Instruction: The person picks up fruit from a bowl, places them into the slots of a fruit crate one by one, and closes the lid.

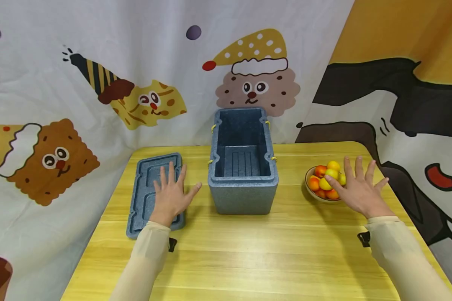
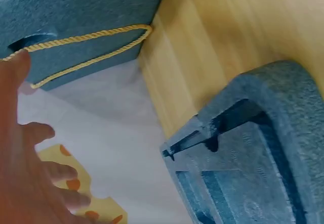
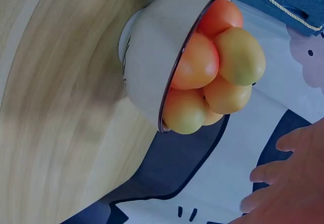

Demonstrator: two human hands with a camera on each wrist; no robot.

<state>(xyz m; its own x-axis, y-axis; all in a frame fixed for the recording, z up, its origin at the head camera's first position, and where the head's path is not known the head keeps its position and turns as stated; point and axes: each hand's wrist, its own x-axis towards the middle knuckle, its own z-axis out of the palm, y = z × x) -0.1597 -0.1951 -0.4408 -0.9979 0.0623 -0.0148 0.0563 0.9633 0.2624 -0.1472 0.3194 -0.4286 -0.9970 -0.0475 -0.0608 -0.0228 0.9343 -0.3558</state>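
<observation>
Behind the wooden table (image 1: 226, 259), a printed curtain (image 1: 143, 25) is hanging, and its cartoon cheese (image 1: 135, 110) and two biscuits (image 1: 49, 179) are smiling under pointed hats (image 1: 261, 44)

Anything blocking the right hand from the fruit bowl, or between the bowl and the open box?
Nothing visible between the right hand and fruit bowl. Nothing stands on the tabletop between bowl and open box either; only the box's own side wall rises before its interior.
</observation>
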